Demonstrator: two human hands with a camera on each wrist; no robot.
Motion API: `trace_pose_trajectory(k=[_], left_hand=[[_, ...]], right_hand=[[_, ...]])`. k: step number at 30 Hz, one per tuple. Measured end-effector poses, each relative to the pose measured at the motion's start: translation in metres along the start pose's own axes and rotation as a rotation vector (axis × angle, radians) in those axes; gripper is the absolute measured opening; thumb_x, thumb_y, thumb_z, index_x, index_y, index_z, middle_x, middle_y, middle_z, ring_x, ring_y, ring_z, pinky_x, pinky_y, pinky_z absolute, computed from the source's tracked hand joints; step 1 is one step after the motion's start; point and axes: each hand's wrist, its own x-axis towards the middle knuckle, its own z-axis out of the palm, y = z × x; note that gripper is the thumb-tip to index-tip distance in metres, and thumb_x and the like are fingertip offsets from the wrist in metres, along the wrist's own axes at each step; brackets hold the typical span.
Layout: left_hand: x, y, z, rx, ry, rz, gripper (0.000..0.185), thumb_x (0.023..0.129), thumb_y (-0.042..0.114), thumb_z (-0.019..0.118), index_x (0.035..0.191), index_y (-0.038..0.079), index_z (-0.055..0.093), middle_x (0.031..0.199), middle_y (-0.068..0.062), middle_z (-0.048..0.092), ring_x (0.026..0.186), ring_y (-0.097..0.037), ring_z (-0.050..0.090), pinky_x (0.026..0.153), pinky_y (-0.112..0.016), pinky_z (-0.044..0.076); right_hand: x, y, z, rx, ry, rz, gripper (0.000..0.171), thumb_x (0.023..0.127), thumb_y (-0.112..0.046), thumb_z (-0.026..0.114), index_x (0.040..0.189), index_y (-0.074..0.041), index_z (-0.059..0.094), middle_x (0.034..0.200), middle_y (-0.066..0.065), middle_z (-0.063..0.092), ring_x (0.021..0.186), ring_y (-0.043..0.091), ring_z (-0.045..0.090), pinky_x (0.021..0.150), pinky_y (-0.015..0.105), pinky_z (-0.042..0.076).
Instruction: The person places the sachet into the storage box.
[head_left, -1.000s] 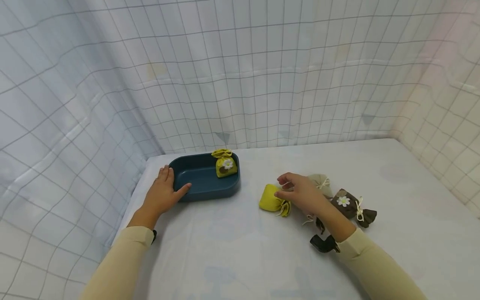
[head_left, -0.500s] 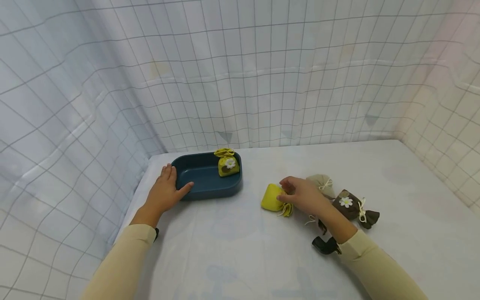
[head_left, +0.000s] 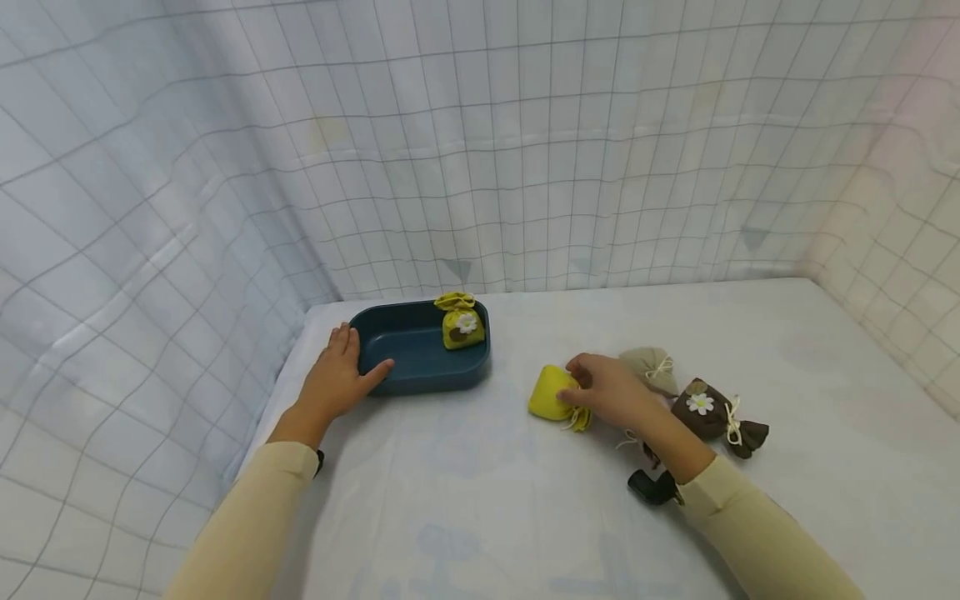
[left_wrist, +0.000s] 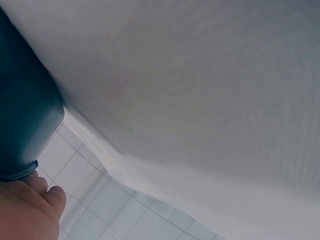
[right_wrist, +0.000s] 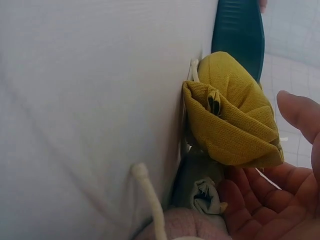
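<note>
In the head view my left hand point(head_left: 335, 377) lies with spread fingers on the left end of a dark blue oval dish point(head_left: 420, 382), thumb over its near rim. A yellow pouch with a white flower point(head_left: 463, 326) sits in the dish's right end. My right hand point(head_left: 611, 390) reaches over the tied neck of a second yellow pouch point(head_left: 549, 393) on the table. From the right wrist view, its fingers point(right_wrist: 272, 187) lie loosely bent beside and below the yellow pouch point(right_wrist: 232, 115), with a gap showing between one fingertip and the cloth.
A beige pouch point(head_left: 651, 369) and a brown pouch with a white flower point(head_left: 701, 407) lie right of my right hand. Another pouch's cord shows under that wrist. A black curved object point(head_left: 651, 487) lies near the sleeve. White grid-patterned curtains point(head_left: 555, 167) surround the white table.
My right hand has lowered slightly and closed in on the yellow pouch's neck. My left hand stays on the dish. The whole head view has shifted a little.
</note>
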Motion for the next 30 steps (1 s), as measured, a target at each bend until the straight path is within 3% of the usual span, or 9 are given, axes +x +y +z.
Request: trace_pose_trajectory(k=[16,22,30], left_hand=[[-0.0008,-0.0013,0.0002,0.017,0.019,-0.002,0.109,0.095,0.073,0.038,0.153,-0.014,0.007,0.160,-0.031,0.002,0.148,-0.045,0.002,0.117,-0.058,0.011],[-0.0043,-0.0013,-0.0011,0.005,0.004,-0.018,0.110,0.095,0.073,0.038,0.153,-0.014,0.004,0.161,-0.030,-0.003,0.148,-0.044,-0.003,0.117,-0.059,0.009],[-0.0019,0.0025,-0.0005,0.011,0.022,-0.002,0.107,0.096,0.071,0.039,0.153,-0.014,0.007,0.161,-0.031,0.001,0.148,-0.045,0.001,0.117,-0.059,0.011]], right_hand=[[0.0024,0.0004,0.0039,-0.056,0.018,-0.024,0.049,0.087,-0.037,0.078,0.122,-0.005,0.066,0.107,0.004,0.068,0.094,0.019,0.061,0.083,0.042,0.052],[0.0033,-0.0038,0.0069,-0.064,0.029,-0.022,0.053,0.087,-0.035,0.077,0.125,-0.002,0.064,0.112,0.009,0.068,0.099,0.023,0.062,0.086,0.044,0.052],[0.0051,-0.0043,0.0069,-0.105,0.025,0.004,0.054,0.087,-0.033,0.078,0.128,-0.001,0.063,0.113,0.010,0.066,0.100,0.023,0.061,0.088,0.044,0.051]])
